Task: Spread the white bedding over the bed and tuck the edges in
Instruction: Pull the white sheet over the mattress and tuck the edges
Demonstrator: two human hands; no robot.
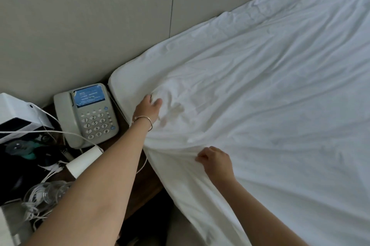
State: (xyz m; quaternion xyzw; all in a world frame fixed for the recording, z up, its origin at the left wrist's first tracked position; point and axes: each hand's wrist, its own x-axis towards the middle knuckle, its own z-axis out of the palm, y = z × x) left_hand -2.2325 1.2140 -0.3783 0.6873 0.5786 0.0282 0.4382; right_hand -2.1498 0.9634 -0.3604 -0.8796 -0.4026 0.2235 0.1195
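The white bedding [260, 95] lies wrinkled over the bed, reaching the padded wall at the back. Its near edge hangs down the bed's side at the bottom middle. My left hand [149, 108], with a bangle on the wrist, reaches under the sheet near the bed's head corner; its fingers are covered by the cloth. My right hand [215, 162] grips a bunched fold of the bedding at the side edge, fingers curled into the fabric. The mattress corner [120, 77] shows bare at the head end.
A dark wooden nightstand [148, 181] stands left of the bed. On it are a grey desk phone [88, 115], a white box [18, 115], a paper cup [84, 162], a clear bottle [48, 191] and tangled white cords. A grey padded wall [90, 15] runs behind.
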